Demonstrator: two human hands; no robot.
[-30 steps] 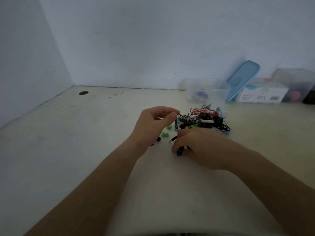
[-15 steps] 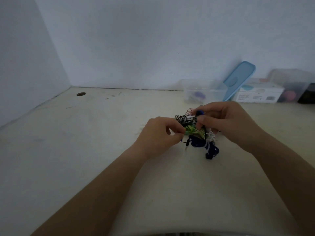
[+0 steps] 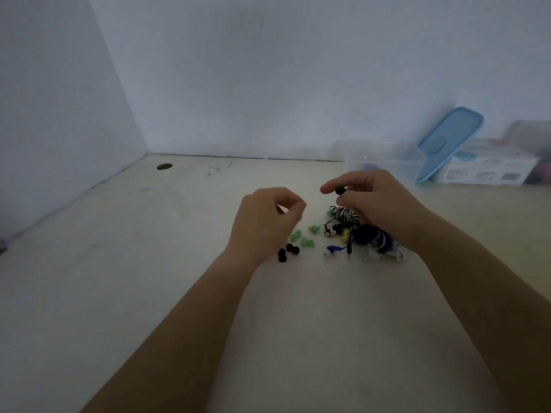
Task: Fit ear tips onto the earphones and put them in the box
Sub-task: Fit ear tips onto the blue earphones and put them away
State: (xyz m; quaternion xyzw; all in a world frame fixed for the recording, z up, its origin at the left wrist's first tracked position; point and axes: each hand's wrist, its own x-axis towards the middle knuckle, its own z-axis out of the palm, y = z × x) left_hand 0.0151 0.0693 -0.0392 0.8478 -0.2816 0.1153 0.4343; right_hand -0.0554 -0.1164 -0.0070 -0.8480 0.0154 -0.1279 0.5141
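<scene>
Black earbud (image 3: pixel 340 191) is pinched by the right hand (image 3: pixel 381 207) above the earphones (image 3: pixel 346 217) heaped on the desk (image 3: pixel 134 278), near the box (image 3: pixel 378 158), while the left hand (image 3: pixel 265 222) curls, its hold unclear.

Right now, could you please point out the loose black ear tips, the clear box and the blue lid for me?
black ear tips (image 3: pixel 289 248): head view, one tip in the loose cluster.
clear box (image 3: pixel 396 162): head view, its front wall.
blue lid (image 3: pixel 450 138): head view, middle of its flat face.
</scene>
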